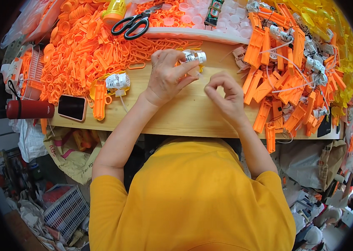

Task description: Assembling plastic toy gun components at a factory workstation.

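Observation:
Over the near middle of the table, my left hand [166,75] is closed, with thumb and forefinger curled around a white cylindrical motor unit [196,55]. Yellow and orange plastic show beside that unit, and a small translucent piece sits by the fingertips; the rest is hidden behind the fingers. A little to the right, my right hand [228,96] has its thumb and forefinger pinched together. Anything in that pinch is too small to make out. Left of my left forearm lies a similar assembly, an orange handle [99,99] with a white motor unit [118,80].
Loose orange parts [80,54] heap at the left; orange handles with wired white motors [285,79] pile at the right. Black scissors [133,25] lie by a white tray [176,32] of translucent caps. A phone [72,107] and red flask [30,109] are front left.

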Motion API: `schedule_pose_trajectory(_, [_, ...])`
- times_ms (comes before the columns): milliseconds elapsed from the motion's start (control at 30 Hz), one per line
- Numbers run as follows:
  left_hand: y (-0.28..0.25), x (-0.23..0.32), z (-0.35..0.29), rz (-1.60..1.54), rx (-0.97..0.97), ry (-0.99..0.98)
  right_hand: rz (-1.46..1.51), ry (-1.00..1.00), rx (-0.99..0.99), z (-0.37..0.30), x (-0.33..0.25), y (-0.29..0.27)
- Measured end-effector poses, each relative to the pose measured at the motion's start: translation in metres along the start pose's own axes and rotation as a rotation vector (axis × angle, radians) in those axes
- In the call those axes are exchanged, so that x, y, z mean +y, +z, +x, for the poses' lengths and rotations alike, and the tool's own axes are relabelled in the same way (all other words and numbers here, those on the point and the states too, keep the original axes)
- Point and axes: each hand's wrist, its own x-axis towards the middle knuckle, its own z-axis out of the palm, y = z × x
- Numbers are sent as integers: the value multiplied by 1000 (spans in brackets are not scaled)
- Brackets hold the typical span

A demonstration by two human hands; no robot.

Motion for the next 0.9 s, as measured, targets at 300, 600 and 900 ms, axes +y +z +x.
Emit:
schedule_pose_trajectory(300, [-7,11,-6,-970,-151,-803,-758,-250,-165,52,28,-4])
schedule_pose_trajectory(600, [-36,3,-2,-1318,-397,-964,-688,-240,-416,57,35,-12])
schedule_pose_trajectory(900, [-25,1,0,-962,-341,-780,-460,-143,-446,64,39,-13])
